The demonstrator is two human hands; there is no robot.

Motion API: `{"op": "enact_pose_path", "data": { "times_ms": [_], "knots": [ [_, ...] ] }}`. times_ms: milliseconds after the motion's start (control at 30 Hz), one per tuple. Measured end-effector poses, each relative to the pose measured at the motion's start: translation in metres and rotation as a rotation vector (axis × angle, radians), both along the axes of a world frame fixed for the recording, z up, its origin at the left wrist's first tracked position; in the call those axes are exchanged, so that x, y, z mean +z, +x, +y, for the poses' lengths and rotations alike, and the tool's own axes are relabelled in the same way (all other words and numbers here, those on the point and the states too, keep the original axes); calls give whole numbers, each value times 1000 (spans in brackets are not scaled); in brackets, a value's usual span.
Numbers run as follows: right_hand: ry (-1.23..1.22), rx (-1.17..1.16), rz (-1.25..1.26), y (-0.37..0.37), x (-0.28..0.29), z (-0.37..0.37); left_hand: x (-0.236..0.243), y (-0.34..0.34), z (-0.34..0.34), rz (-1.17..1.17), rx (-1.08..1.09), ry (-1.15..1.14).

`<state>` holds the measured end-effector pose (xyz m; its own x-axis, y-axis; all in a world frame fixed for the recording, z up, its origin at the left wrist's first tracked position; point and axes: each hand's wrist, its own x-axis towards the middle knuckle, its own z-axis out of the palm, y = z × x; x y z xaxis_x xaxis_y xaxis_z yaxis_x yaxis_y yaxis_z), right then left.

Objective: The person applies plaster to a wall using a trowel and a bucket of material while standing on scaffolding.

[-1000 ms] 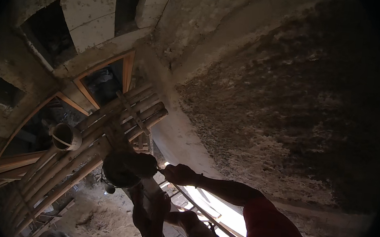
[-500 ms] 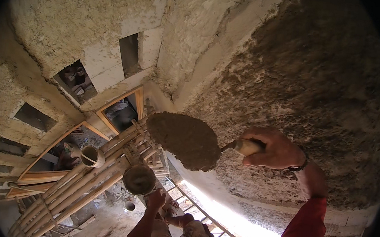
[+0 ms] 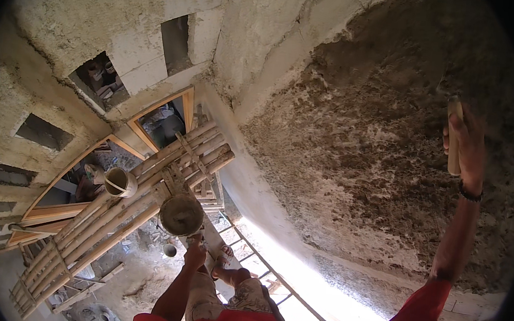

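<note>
Raised at the upper right, my right hand [image 3: 471, 142] is wrapped round the wooden handle of a trowel [image 3: 454, 138]. The trowel's blade blends into the dark, wet wall and cannot be made out. Rough brown mortar covers much of this wall [image 3: 362, 151]. Low in the middle, my left hand [image 3: 196, 254] is closed at the near rim of a round bucket [image 3: 181, 214] with greyish-brown mortar inside. Just how the fingers grip the bucket is too small to tell.
A scaffold of lashed poles [image 3: 111, 221] runs diagonally below, bearing a pale bucket [image 3: 120, 182]. A ladder [image 3: 277, 278] leans by the bright gap. Wood-framed openings [image 3: 160, 115] and a pale wall with square recesses [image 3: 45, 132] stand left. Another container [image 3: 169, 250] lies lower down.
My right hand has swung up and to the right with the trowel. The broad load of mortar on its blade is no longer in sight. My left hand stays by the bucket.
</note>
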<state>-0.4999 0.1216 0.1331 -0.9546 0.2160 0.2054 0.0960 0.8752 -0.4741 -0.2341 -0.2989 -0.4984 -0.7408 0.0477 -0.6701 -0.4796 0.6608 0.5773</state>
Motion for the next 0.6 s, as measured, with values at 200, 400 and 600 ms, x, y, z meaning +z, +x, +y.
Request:
{"op": "enact_pose_path", "data": {
  "times_ms": [200, 400, 600],
  "knots": [
    [-392, 266, -693, 32, -248, -68, -20, 28, 50, -25, 37, 164],
    [277, 836, -800, 104, -599, -178, -76, 65, 93, -257, -77, 131],
    [366, 927, -790, 114, -836, -266, -122, 81, 106, -110, 192, 231]
  ]
}}
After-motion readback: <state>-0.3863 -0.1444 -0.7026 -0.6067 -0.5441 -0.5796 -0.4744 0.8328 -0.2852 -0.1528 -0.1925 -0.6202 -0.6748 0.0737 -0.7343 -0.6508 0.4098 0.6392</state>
